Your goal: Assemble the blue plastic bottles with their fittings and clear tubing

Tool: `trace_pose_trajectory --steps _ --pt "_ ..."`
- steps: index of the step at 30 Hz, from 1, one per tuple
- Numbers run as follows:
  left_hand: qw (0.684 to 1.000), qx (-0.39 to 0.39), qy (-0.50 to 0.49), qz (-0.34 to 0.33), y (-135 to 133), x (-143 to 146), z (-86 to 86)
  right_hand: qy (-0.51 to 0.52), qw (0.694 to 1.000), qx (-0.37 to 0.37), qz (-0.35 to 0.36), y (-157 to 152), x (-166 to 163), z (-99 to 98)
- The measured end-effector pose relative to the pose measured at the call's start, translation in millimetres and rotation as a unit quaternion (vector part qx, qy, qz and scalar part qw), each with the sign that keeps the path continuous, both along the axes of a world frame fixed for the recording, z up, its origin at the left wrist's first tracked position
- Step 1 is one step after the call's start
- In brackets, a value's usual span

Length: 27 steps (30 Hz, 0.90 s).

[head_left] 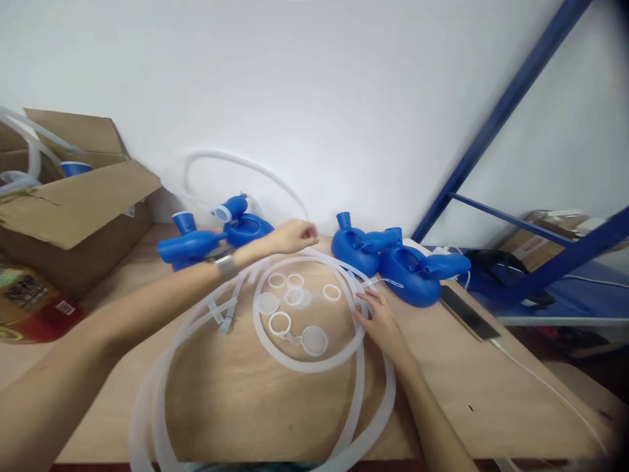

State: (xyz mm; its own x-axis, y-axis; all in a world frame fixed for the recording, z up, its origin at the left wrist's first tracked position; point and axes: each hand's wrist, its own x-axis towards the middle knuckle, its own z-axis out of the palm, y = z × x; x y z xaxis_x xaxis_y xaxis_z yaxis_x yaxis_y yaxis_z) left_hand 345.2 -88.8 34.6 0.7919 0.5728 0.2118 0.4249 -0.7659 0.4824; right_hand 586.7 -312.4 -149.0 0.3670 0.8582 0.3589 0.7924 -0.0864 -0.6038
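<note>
My left hand (pixel 297 236) reaches across to the back of the table with its fingers curled in. One clear plastic tube (pixel 246 161) arches along the wall down to those fingers; whether they grip it is hidden. At the right side of the coiled clear tubing (pixel 314 366), my right hand (pixel 381 321) has its bent fingers and thumb on the tube. Inside the coil lie several white rings (pixel 280 324) and round translucent caps (pixel 314 341). Blue plastic bottles with handles and spouts stand behind: a left pair (pixel 189 248) and a right pair (pixel 415 282).
An open cardboard box (pixel 88 210) with tubing and a blue part inside stands at left, behind a red and yellow package (pixel 34 308). A phone (pixel 469 313) with a white cable lies at right. A blue metal rack (pixel 501 118) rises beyond the table's right edge.
</note>
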Motion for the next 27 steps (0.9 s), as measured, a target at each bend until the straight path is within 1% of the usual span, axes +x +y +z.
trace_pose_trajectory --steps 2,3,5,6,7,9,11,13,15,16,18,19,21,23,24,25,26,27 --pt "0.997 0.009 0.062 0.037 -9 -64 -9.6 0.018 1.0 -0.022 0.008 2 -2 1.1" --pt "0.989 0.029 0.128 0.075 -16 -93 -18.7 0.026 0.999 -0.037 0.017 2 -3 1.6" --pt "0.961 0.051 0.229 0.144 -36 -140 -43.3 0.037 0.996 -0.064 0.042 3 -5 2.6" --pt "0.952 0.052 0.256 0.161 -46 -157 -56.9 0.04 0.995 -0.073 0.054 3 -6 3.0" --pt "0.948 0.048 0.268 0.166 -55 -170 -70.0 0.041 0.994 -0.077 0.064 3 -8 3.3" --pt "0.946 0.05 0.267 0.179 -70 -185 -91.8 0.042 0.995 -0.068 0.067 2 -10 3.9" --pt "0.949 0.057 0.247 0.19 -77 -191 -105.6 0.035 0.998 -0.036 0.043 2 -11 4.3" --pt "0.953 0.059 0.219 0.202 -77 -193 -112.6 0.022 1.0 0.008 0.001 2 -10 4.5" --pt "0.953 0.058 0.194 0.224 -74 -192 -115.9 0.015 0.999 0.031 -0.033 1 -6 4.9" --pt "0.951 0.062 0.185 0.241 -73 -191 -116.7 0.014 0.999 0.027 -0.036 1 -3 5.1" --pt "0.944 0.09 0.171 0.267 -72 -187 -117.1 0.015 1.0 0.002 -0.015 0 6 5.5" --pt "0.943 0.113 0.162 0.267 -71 -185 -116.5 0.015 1.0 -0.009 0.003 0 12 5.6" --pt "0.95 0.156 0.128 0.237 -69 -183 -112.5 0.02 0.999 -0.015 0.033 -1 22 5.1" --pt "0.96 0.18 0.062 0.203 -62 -185 -103.1 0.037 0.998 -0.005 0.041 -1 29 3.6" --pt "0.959 0.197 0.009 0.206 -55 -189 -95.9 0.05 0.998 0.001 0.038 0 31 2.4" --pt "0.946 0.222 -0.057 0.228 -45 -195 -86.9 0.063 0.997 0.007 0.032 0 32 1.0" --pt "0.921 0.252 -0.13 0.266 -31 -204 -76.4 0.075 0.997 0.013 0.026 1 32 -0.3" --pt "0.88 0.287 -0.204 0.318 -15 -214 -64.8 0.085 0.996 0.017 0.019 1 32 -1.6"
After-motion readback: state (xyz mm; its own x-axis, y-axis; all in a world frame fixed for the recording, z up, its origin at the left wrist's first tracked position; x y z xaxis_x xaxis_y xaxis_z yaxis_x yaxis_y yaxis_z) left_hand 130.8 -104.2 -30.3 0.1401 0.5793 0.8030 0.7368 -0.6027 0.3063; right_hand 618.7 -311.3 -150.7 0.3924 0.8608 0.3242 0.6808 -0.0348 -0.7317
